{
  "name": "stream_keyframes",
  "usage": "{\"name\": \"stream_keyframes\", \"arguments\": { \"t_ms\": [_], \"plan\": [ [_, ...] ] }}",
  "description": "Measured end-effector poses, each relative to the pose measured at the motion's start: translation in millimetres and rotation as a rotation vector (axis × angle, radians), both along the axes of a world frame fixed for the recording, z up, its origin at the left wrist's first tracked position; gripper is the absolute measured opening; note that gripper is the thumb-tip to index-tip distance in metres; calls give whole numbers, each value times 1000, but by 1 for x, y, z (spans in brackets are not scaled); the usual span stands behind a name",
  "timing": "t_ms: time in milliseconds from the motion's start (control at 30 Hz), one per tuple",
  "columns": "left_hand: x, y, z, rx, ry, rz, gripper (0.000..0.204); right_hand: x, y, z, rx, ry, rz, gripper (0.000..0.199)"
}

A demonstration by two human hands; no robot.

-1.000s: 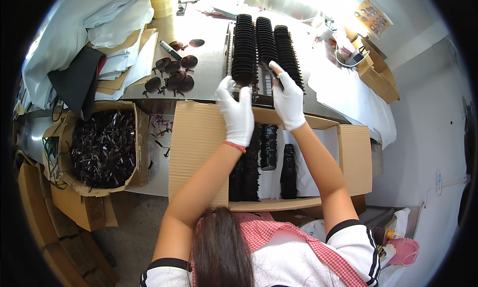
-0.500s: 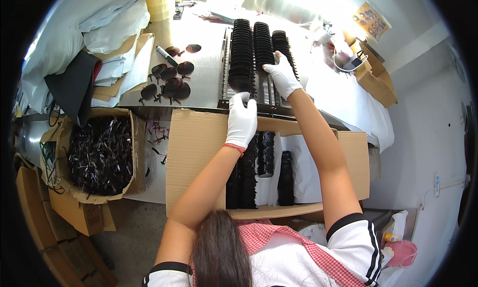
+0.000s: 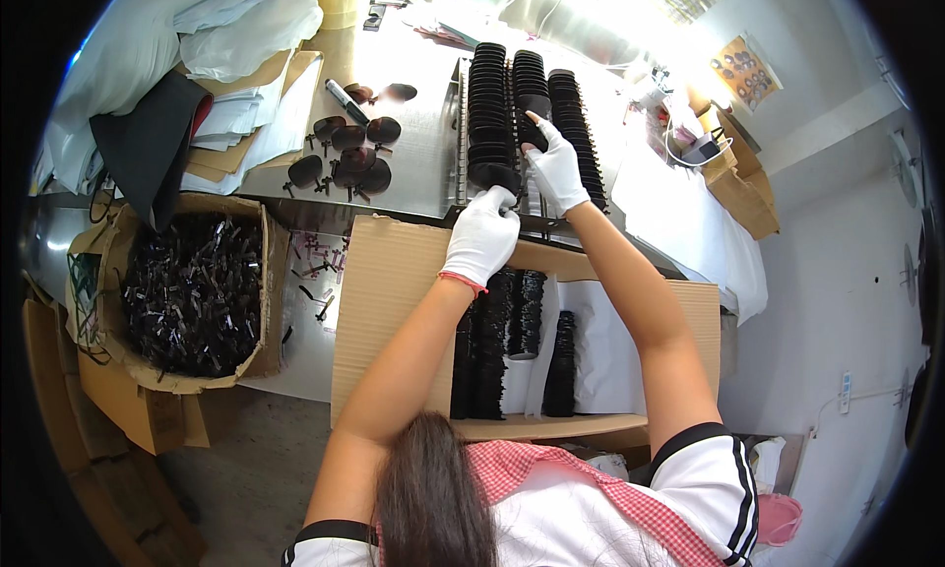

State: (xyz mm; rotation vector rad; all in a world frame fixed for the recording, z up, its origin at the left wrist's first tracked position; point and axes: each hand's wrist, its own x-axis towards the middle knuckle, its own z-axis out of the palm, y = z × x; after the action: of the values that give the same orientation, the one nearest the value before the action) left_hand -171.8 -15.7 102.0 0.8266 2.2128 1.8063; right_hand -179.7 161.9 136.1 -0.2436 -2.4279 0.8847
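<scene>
A metal rack [image 3: 460, 134] on the bench holds dark sunglass lenses standing on edge in three rows. At the near end of the left row, my left hand [image 3: 484, 236], in a white glove with bare fingertips, has its fingers closed at the lower edge of a dark lens [image 3: 494, 176]. My gloved right hand [image 3: 557, 170] is at the near end of the middle row, thumb and forefinger around a dark lens [image 3: 532, 130]. Its other fingers are partly hidden. The right row of lenses [image 3: 573, 124] stands beside that hand.
In front of the rack, an open cardboard box [image 3: 389, 291] holds stacked dark lenses and white paper. Loose brown lenses [image 3: 356, 160] and a marker [image 3: 346, 101] lie left of it. A carton [image 3: 251, 346] of dark plastic scraps stands at left; papers [image 3: 231, 134] are piled behind.
The view has shifted slightly. My left hand has come up against the front lens of the left row; my right hand's thumb and forefinger have closed around a lens in the middle row.
</scene>
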Motion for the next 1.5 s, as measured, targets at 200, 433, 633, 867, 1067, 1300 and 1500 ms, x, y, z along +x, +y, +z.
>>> {"name": "stream_keyframes", "arguments": {
  "t_ms": [200,433,633,867,1067,1300,1500],
  "plan": [
    [-2,3,-5,-1,-15,5,18,-3,-3,-23,309,-49,-88,53],
    [5,-6,13,48,-263,-5,15,2,-14,20,300,193,-170,39],
    [44,6,55,1067,-1209,-143,51,99,-78,69,37,-129,197,47],
    [48,24,43,629,-1160,-209,14,50,1,78,-331,-127,27,45],
    [47,49,23,-165,-99,-146,50,-52,60,39,-434,-126,47,84],
    [24,41,23,-266,-115,-324,49,-81,96,22,-694,-295,258,64],
    [7,39,20,-238,-164,-435,51,-82,83,25,-357,-413,322,60]
  ]
}}
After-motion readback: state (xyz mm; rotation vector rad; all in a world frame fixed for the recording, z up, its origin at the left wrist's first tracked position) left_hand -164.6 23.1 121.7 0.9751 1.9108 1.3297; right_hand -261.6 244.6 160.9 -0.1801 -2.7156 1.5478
